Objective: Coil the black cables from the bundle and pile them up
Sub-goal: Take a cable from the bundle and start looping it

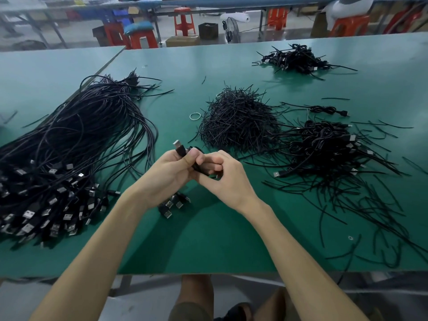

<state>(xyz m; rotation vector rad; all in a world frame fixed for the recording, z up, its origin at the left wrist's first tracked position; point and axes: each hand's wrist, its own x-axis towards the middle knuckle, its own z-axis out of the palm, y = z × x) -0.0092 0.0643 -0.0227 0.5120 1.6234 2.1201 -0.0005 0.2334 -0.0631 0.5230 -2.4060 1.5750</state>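
Over the middle of the green table (208, 239), my left hand (172, 172) grips a coiled black cable (183, 150) whose silver USB plug sticks up past my fingers. My right hand (222, 174) meets it from the right, with its fingers curled round the same coil. A large bundle of uncoiled black cables (76, 144) lies at the left, its USB plugs fanned toward the near edge. At the right sits a pile of coiled cables (324, 147). A second coiled pile (296, 57) lies at the far right.
A heap of short black twist ties (238, 119) sits in the table's middle, with a rubber band (195, 116) beside it. Loose ties (370, 216) are scattered near the right edge. A few USB plugs (172, 205) lie under my left wrist. Red stools (184, 20) stand beyond the table.
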